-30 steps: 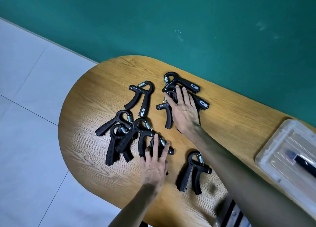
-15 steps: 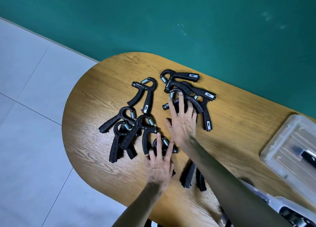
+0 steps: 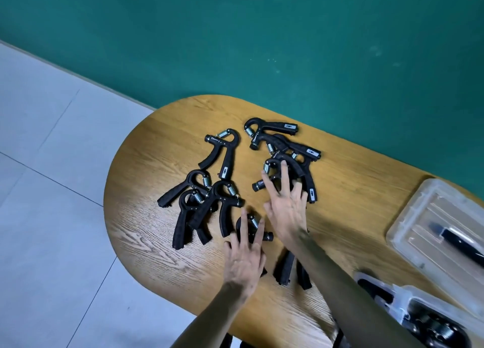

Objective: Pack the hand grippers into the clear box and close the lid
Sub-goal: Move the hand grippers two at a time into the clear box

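Both arms reach up from the lower frame; the left hand [image 3: 245,261] lies flat, fingers spread, on a hand gripper [image 3: 252,227] at centre; the right hand [image 3: 286,211], fingers splayed, presses the grippers piled [image 3: 285,151] upper centre; clear box [image 3: 419,313] lower right; labels unreadable.

Black hand grippers [image 3: 222,152] lie scattered on the wooden surface [image 3: 146,164]. The left hand [image 3: 245,260] rests flat on one, the right hand [image 3: 286,208] spreads over another (fingers straight). The clear box [image 3: 419,319] sits at lower right.
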`<state>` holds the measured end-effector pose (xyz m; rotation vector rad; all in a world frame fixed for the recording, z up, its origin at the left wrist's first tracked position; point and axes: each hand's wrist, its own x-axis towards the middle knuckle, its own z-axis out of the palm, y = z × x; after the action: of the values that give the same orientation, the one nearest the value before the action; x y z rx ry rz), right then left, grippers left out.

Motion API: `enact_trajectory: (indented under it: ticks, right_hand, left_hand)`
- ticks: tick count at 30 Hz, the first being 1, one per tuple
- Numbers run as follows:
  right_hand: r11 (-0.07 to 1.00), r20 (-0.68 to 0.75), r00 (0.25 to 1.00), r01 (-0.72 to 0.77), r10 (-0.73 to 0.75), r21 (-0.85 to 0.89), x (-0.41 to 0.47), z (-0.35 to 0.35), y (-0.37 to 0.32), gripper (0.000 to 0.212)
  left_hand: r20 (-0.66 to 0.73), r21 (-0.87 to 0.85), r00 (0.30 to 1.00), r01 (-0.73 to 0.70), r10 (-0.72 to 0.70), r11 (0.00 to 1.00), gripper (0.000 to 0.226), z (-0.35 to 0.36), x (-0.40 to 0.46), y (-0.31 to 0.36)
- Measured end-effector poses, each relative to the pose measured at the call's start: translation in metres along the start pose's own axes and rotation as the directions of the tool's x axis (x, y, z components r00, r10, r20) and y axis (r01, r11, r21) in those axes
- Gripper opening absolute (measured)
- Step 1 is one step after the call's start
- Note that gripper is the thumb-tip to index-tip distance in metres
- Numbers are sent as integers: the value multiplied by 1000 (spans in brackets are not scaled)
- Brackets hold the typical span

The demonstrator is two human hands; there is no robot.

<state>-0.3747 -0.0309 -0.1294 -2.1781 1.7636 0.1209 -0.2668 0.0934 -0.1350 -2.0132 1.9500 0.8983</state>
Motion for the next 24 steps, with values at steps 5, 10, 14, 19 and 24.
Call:
enact_trajectory:
  ticks: [5,10,14,19,24]
  right_hand:
    - [996,-74,994,-78,81,45,-53,-23,5,85]
    - [981,-131,973,-180,189,73,-107,-63,8,79]
    - [950,-186,934,-283,304,129,-147,-95,10,77]
    - [912,-276,874,-350,400,213,-201,-129,26,78]
    - [869,-306,817,-423,489,258,-255,-146,62,82]
  left_hand:
    - [-16,36,1000,5,-5,999,85,-25,-19,8]
    - [-80,140,996,-30,41,990,81,-66,-35,27]
    - [-124,216,988,-59,88,975,79,-96,-52,56]
    - [-157,231,971,-141,180,963,75,-122,-91,97]
    - [-204,210,943,-220,263,953,75,-116,-121,144]
